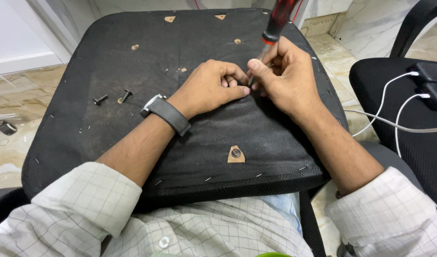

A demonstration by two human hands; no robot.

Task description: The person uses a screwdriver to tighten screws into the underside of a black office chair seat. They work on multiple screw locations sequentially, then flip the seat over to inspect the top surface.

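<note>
I see an upturned black seat pad (133,95) lying across the person's lap, its fabric underside facing up and stapled along the near edge.

My right hand (285,81) is closed around a screwdriver (275,24) with a dark red and black handle. The fingers wrap the lower shaft just under the handle, and the handle rises up and away from the hand, out of the top of the view. The tip goes down into the fabric directly under the thumb; the tip itself is hidden by the fingers.

My left hand (211,85) lies on the pad just beside the right hand, loosely curled, holding nothing that I can make out. Its thumb and forefinger press the fabric at the spot where the shaft comes down and touch the right thumb. A grey-strapped wristwatch (164,112) sits on that wrist.

Well to the left of the left hand, two loose black bolts (114,97) rest on the pad, close together. Toward the body from both hands, a small cut-out in the fabric shows a bolt head (235,153) seated in pale wood. More such cut-outs show at the far edge of the pad.

To the right of the right hand — on a second black chair (418,143) — two dark devices (435,83) lie with white cables (385,100) plugged in.
</note>
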